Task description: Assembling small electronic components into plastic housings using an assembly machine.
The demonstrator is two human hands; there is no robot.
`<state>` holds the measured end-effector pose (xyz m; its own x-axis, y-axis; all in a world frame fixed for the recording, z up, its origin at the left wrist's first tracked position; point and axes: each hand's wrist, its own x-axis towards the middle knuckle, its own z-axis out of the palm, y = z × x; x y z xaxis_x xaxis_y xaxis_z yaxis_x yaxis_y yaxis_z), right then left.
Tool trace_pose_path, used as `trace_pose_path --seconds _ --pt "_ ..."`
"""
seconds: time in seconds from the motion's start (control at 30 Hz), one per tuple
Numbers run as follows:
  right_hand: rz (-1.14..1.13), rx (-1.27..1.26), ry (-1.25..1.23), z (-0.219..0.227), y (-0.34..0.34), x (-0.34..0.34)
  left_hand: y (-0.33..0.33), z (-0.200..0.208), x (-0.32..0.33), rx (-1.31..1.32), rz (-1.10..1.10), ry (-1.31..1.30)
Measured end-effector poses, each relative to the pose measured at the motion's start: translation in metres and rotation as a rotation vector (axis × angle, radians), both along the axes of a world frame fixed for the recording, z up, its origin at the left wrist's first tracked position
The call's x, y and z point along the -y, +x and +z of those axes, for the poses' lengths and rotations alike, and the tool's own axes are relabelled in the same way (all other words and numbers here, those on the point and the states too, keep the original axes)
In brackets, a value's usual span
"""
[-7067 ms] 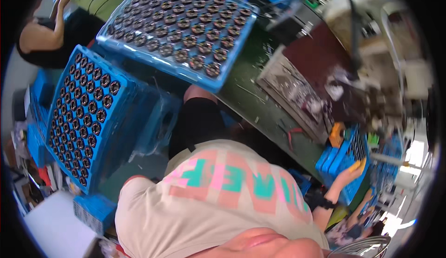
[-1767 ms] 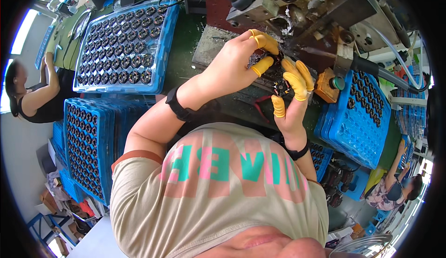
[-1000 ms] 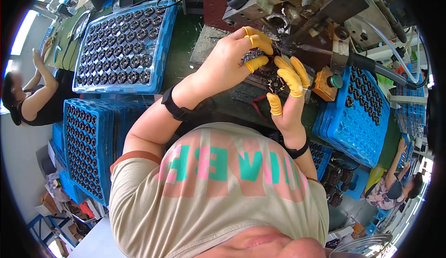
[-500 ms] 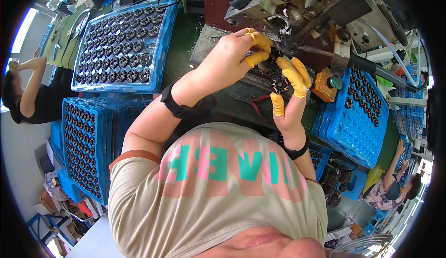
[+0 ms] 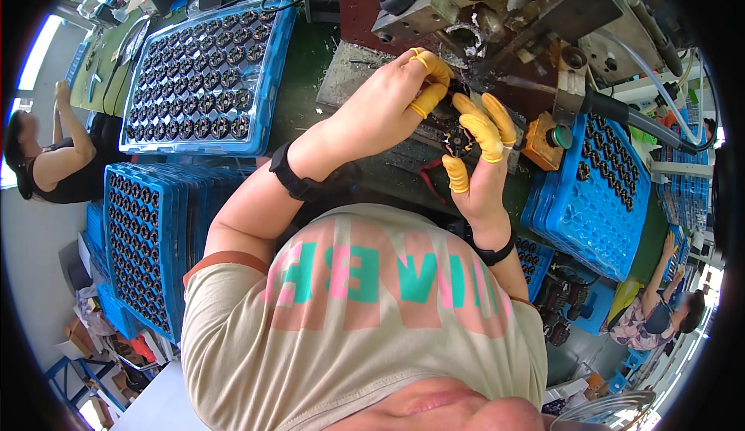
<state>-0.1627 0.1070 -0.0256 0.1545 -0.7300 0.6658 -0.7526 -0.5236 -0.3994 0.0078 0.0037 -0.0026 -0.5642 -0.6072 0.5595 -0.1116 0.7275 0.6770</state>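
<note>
My left hand, in yellow finger cots, is bent in a pinch at the front of the metal machine. What its fingertips hold is hidden behind them. Close by on the right, my right hand, also in yellow finger cots, has a small round black part with copper-coloured bits between its thumb and fingers. The part looks like a small motor core. Both hands are just below the machine's greasy working end, a short gap apart.
Red-handled pliers lie near my right thumb. An orange box with a green button stands to the right. Blue trays of round black parts stand at left, more trays at right. Two other people work farther off.
My right hand has shifted slightly left with the round part, closer to my left hand. My left fingers have moved a little. The person at far left has raised their arms.
</note>
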Motion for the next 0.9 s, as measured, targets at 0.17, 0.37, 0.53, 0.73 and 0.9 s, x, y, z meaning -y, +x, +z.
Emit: trace_pose_path --seconds 0.17,0.37,0.53,0.73,0.9 --pt "0.011 0.074 -0.01 0.0 0.002 0.002 0.001 0.003 -0.001 -0.005 -0.037 0.035" --pt "-0.049 0.032 0.0 0.0 0.002 0.002 0.0 -0.003 0.001 -0.101 -0.033 -0.071" --pt "-0.102 -0.067 -0.051 0.001 0.002 -0.001 0.001 0.0 0.0 0.027 -0.031 -0.044" --pt "-0.083 -0.117 -0.04 0.002 0.004 -0.001 0.005 0.005 0.003 0.093 -0.028 0.072" --pt "-0.036 -0.061 -0.029 0.002 0.004 -0.001 0.003 0.011 0.002 0.104 -0.029 0.174"
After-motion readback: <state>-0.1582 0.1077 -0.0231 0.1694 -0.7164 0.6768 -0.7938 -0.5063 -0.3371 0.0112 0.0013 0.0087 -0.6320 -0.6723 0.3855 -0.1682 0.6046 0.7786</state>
